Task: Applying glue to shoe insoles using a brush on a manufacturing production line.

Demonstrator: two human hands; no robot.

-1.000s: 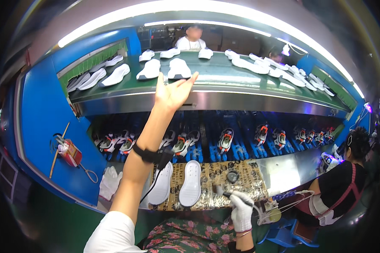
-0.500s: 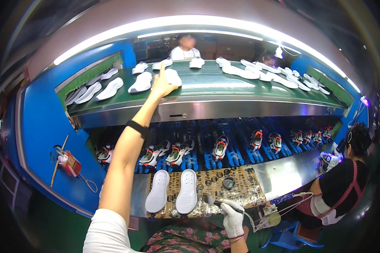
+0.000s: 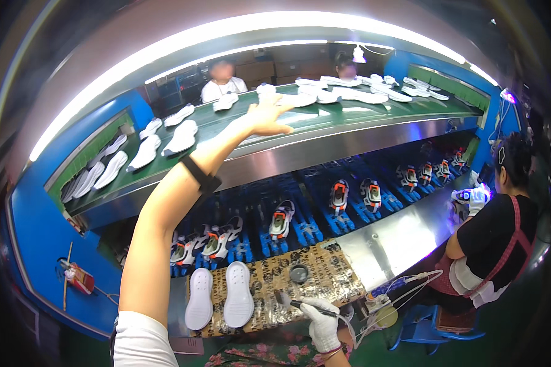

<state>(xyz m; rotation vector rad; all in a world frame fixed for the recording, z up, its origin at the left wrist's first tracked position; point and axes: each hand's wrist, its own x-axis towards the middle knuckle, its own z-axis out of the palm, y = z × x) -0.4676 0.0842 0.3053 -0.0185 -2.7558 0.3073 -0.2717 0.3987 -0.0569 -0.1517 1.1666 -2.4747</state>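
Note:
My bare left hand (image 3: 269, 118) is stretched out over the green upper belt (image 3: 223, 137), its fingers spread and nothing in its grip. Its fingertips are close to several white shoe soles (image 3: 360, 95) on the belt; whether they touch one, I cannot tell. In a white glove, my right hand (image 3: 321, 324) holds a brush (image 3: 299, 303) by its dark handle, bristles pointing left over the bench. Left of the brush, a white sole (image 3: 239, 296) and another white sole (image 3: 199, 301) lie side by side. A small round dark dish (image 3: 299, 274) sits behind the brush.
A lower conveyor (image 3: 306, 229) carries several orange-trimmed shoes (image 3: 281, 220) behind the taped cardboard (image 3: 333, 269). At the right sits a co-worker (image 3: 493, 244) holding a shoe. Beyond the belt are other people (image 3: 223, 85). A red container (image 3: 79, 280) hangs on the blue wall.
My left hand has moved right along the upper belt, away from the soles it was by, and its fingers have spread. The view has turned right. My right hand still holds the brush.

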